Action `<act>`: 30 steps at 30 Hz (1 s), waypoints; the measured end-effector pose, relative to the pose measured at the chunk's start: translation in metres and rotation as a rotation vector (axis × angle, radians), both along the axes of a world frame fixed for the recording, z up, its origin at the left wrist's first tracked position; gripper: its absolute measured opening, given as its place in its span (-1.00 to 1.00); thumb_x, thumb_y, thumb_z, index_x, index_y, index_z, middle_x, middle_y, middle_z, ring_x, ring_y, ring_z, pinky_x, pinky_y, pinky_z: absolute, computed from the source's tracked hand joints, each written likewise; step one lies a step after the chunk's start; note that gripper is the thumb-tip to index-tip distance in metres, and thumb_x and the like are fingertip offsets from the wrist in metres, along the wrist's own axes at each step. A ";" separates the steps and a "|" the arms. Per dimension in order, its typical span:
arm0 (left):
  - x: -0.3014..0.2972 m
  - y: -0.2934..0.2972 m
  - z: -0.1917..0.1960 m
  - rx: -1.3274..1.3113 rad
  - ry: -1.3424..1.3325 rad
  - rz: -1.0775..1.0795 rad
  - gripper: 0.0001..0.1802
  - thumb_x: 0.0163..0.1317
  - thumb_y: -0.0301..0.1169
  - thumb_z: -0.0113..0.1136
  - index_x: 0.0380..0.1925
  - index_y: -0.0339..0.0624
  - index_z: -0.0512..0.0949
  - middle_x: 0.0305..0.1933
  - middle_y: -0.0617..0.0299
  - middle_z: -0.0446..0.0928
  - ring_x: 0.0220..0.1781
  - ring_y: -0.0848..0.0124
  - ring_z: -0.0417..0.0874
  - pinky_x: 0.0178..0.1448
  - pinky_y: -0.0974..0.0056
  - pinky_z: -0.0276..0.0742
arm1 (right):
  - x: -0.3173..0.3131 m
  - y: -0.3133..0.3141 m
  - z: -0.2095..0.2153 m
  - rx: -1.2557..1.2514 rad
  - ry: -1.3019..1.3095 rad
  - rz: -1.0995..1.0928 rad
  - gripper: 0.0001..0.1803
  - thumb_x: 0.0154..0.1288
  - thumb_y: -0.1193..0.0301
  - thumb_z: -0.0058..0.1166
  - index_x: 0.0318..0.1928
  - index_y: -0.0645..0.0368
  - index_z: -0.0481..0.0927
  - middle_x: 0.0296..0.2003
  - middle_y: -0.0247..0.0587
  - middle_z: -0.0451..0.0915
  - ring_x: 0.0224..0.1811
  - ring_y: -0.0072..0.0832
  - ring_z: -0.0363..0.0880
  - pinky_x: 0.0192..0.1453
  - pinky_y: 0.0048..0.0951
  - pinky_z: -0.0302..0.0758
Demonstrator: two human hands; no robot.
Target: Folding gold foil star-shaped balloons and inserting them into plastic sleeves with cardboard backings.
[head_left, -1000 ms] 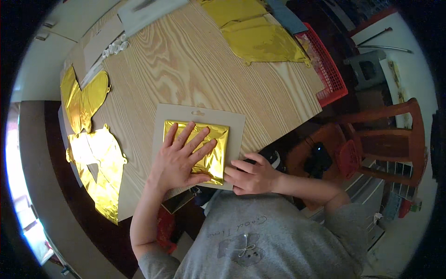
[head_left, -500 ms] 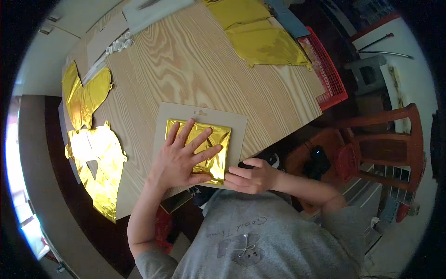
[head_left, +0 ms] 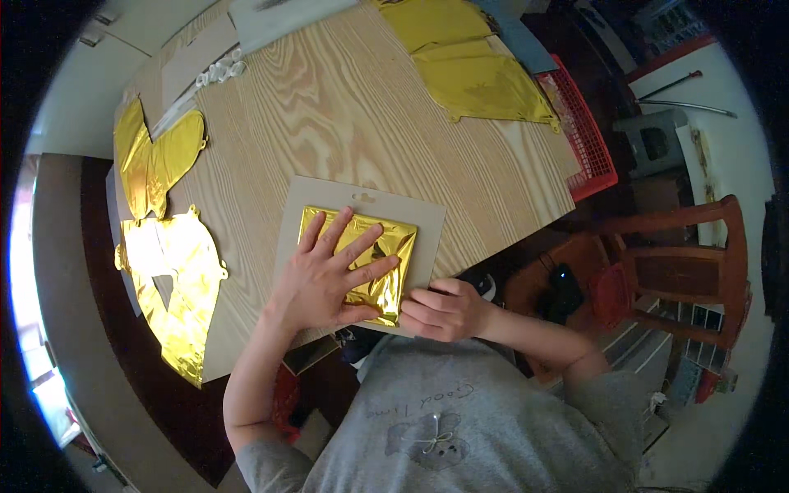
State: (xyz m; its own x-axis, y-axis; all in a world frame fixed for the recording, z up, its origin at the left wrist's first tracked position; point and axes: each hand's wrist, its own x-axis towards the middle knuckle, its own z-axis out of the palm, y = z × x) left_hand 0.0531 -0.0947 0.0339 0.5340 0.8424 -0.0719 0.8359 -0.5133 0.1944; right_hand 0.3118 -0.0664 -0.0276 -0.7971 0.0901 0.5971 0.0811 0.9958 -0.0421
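Note:
A folded gold foil balloon (head_left: 398, 283) lies as a flat square on a grey-beige backing card (head_left: 426, 234) at the table's near edge. My left hand (head_left: 316, 279) rests flat on the foil with its fingers spread, covering its left and middle. At the card's near right corner, my right hand (head_left: 446, 311) is closed with curled fingers around the edge; its thumb is mostly hidden. The card has a hanging slot at its far side. To the left lie two flat, uninflated gold foil shapes, one farther (head_left: 179, 154) and one nearer (head_left: 196, 263), with small tabs.
More flat gold foil (head_left: 489, 82) covers the table's far right, beside a red plastic basket (head_left: 593, 152). Small white rolls (head_left: 220, 71) and a whitish sheet (head_left: 288, 18) lie at the far left. A wooden chair (head_left: 730, 246) stands right of the wood-grain table (head_left: 320, 107).
My right hand's fingers have curled in more closely at the card's corner. My left hand stays flat on the foil. The whole view has shifted slightly.

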 end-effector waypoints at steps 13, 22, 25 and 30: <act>-0.001 0.001 -0.002 0.008 0.024 -0.030 -0.16 -0.01 0.44 0.06 0.32 0.56 0.32 0.50 0.28 0.16 0.54 -0.13 -0.01 0.53 -0.26 -0.15 | 0.003 -0.004 0.003 -0.081 -0.001 -0.157 -0.69 0.13 0.23 0.14 -0.09 -0.06 0.65 0.02 -0.52 0.50 0.10 -0.53 0.36 0.10 -0.38 0.35; 0.000 0.001 0.001 -0.001 -0.004 -0.002 -0.23 0.02 0.37 0.11 0.29 0.61 0.34 0.49 0.35 0.18 0.54 -0.05 0.04 0.53 -0.23 -0.13 | -0.001 0.015 0.014 0.092 0.006 0.106 -0.79 0.15 0.30 0.11 -0.21 -0.03 0.70 0.01 -0.56 0.60 0.14 -0.70 0.45 -0.03 -0.54 0.33; 0.001 0.001 0.003 0.000 -0.007 -0.003 -0.23 0.02 0.37 0.11 0.30 0.60 0.34 0.49 0.35 0.17 0.53 -0.05 0.06 0.53 -0.23 -0.12 | 0.000 0.016 0.014 0.121 0.002 0.121 -0.82 0.16 0.33 0.10 -0.23 -0.03 0.71 -0.03 -0.55 0.64 0.10 -0.70 0.52 -0.05 -0.58 0.32; -0.001 0.001 -0.001 0.010 0.006 -0.029 -0.14 -0.06 0.45 0.06 0.30 0.53 0.35 0.49 0.25 0.18 0.53 -0.15 0.01 0.53 -0.27 -0.16 | -0.002 0.017 0.016 0.092 0.028 0.158 -0.86 0.19 0.36 0.11 -0.27 0.00 0.69 -0.06 -0.47 0.63 0.06 -0.61 0.57 0.02 -0.54 0.39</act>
State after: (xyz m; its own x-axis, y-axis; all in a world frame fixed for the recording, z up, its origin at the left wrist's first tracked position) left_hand 0.0518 -0.0934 0.0325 0.5575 0.8276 -0.0663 0.8220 -0.5389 0.1841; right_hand 0.3093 -0.0490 -0.0119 -0.7797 -0.0909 0.6195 -0.0768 0.9958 0.0494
